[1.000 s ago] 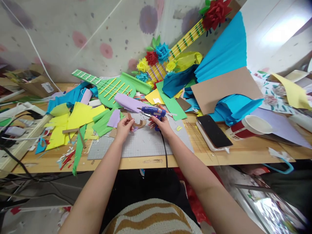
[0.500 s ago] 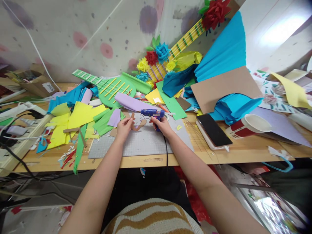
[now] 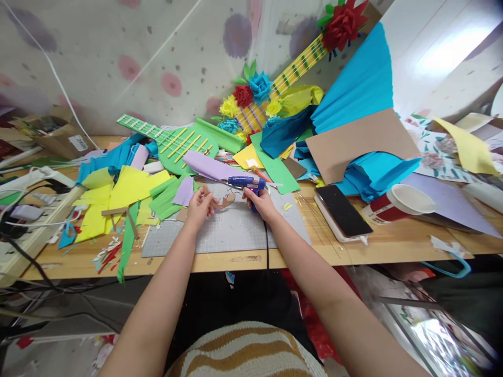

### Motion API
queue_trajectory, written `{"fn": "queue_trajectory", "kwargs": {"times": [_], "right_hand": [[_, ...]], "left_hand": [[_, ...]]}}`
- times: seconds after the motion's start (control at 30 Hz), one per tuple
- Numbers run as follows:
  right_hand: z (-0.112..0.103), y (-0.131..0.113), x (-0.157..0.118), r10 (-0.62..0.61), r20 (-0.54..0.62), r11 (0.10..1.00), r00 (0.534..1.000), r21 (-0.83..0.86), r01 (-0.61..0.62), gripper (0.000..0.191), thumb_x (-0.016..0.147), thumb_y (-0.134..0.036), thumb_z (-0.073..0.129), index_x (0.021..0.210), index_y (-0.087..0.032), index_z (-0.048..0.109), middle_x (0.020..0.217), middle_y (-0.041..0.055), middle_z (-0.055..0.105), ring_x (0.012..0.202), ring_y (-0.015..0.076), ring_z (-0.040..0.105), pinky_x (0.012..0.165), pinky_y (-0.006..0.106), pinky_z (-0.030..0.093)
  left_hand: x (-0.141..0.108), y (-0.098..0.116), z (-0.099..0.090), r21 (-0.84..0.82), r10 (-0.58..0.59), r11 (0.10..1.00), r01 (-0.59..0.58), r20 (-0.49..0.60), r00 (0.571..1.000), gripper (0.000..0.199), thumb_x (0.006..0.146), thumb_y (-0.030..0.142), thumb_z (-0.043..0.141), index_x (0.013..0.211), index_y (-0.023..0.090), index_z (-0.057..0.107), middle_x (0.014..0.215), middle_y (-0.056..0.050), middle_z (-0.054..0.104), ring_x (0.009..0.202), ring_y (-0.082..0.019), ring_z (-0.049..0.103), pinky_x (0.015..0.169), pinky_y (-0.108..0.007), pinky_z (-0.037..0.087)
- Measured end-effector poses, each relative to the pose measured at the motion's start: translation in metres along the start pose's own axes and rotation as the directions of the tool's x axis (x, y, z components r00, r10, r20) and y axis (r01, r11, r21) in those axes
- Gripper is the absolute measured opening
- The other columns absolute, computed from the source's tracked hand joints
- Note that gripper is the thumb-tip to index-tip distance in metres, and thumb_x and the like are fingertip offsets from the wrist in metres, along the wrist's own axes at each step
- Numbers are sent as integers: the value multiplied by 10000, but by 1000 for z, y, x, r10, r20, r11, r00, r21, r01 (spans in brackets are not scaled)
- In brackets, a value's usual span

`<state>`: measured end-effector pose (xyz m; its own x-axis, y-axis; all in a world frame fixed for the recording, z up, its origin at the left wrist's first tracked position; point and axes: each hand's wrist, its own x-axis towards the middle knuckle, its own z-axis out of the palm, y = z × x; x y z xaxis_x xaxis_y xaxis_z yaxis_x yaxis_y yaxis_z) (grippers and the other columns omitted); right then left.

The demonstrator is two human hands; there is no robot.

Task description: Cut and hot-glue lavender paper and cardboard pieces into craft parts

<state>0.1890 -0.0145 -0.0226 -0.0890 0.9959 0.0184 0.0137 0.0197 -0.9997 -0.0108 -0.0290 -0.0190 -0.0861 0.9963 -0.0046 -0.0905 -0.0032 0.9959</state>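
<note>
My right hand (image 3: pixel 260 201) is wrapped round the handle of a blue glue gun (image 3: pixel 245 183), whose nozzle points left. Its black cord hangs down over the front edge of the grey cutting mat (image 3: pixel 236 230). Just left of the gun, my left hand (image 3: pixel 201 205) pinches a thin curved brown strip (image 3: pixel 227 201) between its fingers, above the mat. A rolled lilac paper (image 3: pixel 210 165) lies behind the gun, and a small lilac piece (image 3: pixel 184 191) is beside my left hand.
Behind lie a green paper guitar (image 3: pixel 187 146) and a yellow one with paper flowers (image 3: pixel 293 73). Yellow sheets (image 3: pixel 128 188) are on the left. At right are a black phone (image 3: pixel 343 210), a paper cup (image 3: pixel 398 204) and brown cardboard (image 3: pixel 359 141). A power strip (image 3: pixel 35 230) sits far left.
My left hand has turned and its fingers have shifted along the brown strip, whose upright end no longer shows. The glue gun stays almost in place.
</note>
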Motion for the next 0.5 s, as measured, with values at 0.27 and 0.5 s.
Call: {"fn": "queue_trajectory", "kwargs": {"times": [0.27, 0.5], "right_hand": [[0, -1, -1, 2, -14, 1000, 1000, -12, -2, 429, 669, -595, 591, 670, -168, 558, 525, -24, 514, 434, 71, 411, 454, 230, 353], [-2, -7, -8, 2, 94, 999, 996, -39, 1, 430, 640, -593, 617, 631, -167, 562, 512, -27, 493, 443, 67, 388, 450, 229, 333]], "left_hand": [[1, 2, -10, -118, -62, 990, 73, 87, 994, 407, 686, 411, 651, 976, 141, 562, 897, -88, 682, 573, -100, 605, 501, -226, 510], [0, 2, -15, -83, -46, 995, 54, 102, 994, 387, 660, 483, 675, 820, 133, 640, 778, -60, 664, 407, -16, 400, 335, -143, 271]]}}
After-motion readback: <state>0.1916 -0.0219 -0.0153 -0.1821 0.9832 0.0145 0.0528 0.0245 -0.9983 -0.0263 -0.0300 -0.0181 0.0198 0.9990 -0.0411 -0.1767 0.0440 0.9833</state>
